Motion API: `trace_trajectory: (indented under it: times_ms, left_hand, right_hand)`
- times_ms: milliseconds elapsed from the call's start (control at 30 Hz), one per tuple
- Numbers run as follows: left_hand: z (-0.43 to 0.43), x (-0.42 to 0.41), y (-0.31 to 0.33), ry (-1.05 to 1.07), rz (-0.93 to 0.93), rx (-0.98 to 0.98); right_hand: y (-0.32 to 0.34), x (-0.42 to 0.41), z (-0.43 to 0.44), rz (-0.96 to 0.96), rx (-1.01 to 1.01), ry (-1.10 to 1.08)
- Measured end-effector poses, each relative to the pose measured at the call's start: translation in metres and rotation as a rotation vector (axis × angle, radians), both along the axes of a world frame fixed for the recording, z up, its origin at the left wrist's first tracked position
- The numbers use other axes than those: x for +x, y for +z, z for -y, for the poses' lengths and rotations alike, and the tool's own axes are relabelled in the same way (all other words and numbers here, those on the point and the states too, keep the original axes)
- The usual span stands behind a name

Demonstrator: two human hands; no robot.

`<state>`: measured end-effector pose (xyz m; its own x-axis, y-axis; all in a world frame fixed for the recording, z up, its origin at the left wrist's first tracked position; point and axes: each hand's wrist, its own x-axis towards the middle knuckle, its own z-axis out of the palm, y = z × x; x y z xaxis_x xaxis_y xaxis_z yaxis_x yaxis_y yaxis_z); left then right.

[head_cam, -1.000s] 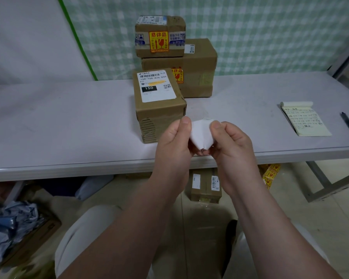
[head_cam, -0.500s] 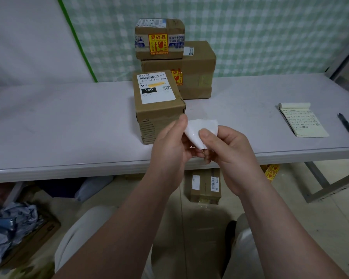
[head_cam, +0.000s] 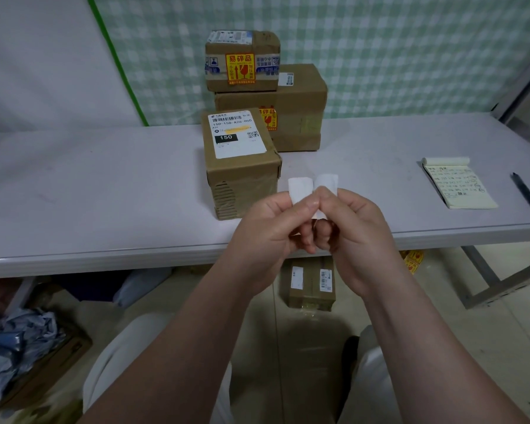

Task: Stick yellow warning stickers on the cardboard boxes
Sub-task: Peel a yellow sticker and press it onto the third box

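Both hands are raised together over the near edge of the table (head_cam: 104, 185), and each pinches the same small sticker sheet (head_cam: 299, 187) between thumb and curled fingers. The left hand (head_cam: 266, 234) holds the sheet's left half with its thumb pressed flat over it. The right hand (head_cam: 358, 237) holds the right half, and the two thumbs are touching at the middle. The sheet bends into two white lobes that stick up just above the thumb tips. Only its white side faces the camera, so no yellow print can be made out on it. Just beyond the left hand, and a little to its left, stands the nearest cardboard box (head_cam: 242, 182), which has a white shipping label (head_cam: 233, 134) on top. The sheet's left lobe is close beside this box's right edge but does not touch it. Farther beyond the hands sits a larger cardboard box (head_cam: 300, 96) with a yellow warning sticker (head_cam: 267, 119) on its front, partly hidden behind the nearest box. A small box (head_cam: 242, 84) stacked on top of it also carries a yellow warning sticker (head_cam: 240, 69). Well out to the right of the right hand lie a written notepad (head_cam: 459, 188) and, past it, a black pen (head_cam: 527, 192). Below the hands, under the table, another box (head_cam: 311, 283) rests on the floor. A bunch of yellow stickers (head_cam: 412, 261) lies on the floor to the right of the right wrist. Far down to the left of the left forearm is a heap of crumpled grey bags (head_cam: 16, 341).
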<state>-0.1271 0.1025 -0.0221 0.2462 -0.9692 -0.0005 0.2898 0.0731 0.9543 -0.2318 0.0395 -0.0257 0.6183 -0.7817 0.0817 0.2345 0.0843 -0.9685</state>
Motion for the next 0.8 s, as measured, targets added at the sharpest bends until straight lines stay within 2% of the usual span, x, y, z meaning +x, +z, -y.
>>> trace_trajectory:
  times_ms: [133,400,567,667,800]
  left_hand:
    - [-0.001,0.001,0.0,-0.075,-0.163,-0.02]
    - [0.0,0.003,-0.001,-0.129,-0.32,-0.066]
    - [-0.002,0.003,-0.002,-0.183,-0.392,-0.092]
    - [-0.003,0.005,-0.003,-0.199,-0.343,-0.065]
    - [-0.005,0.013,-0.007,-0.109,-0.074,0.056]
  right_hand:
    - [0.0,0.001,0.0,0.133,0.171,0.106]
    - [0.004,0.001,0.0,0.275,0.269,0.197]
    - [0.0,-0.001,0.004,0.293,0.323,0.23]
    - [-0.002,-0.003,0.011,0.209,0.333,0.202]
    - [-0.004,-0.013,0.024,-0.041,0.199,0.11]
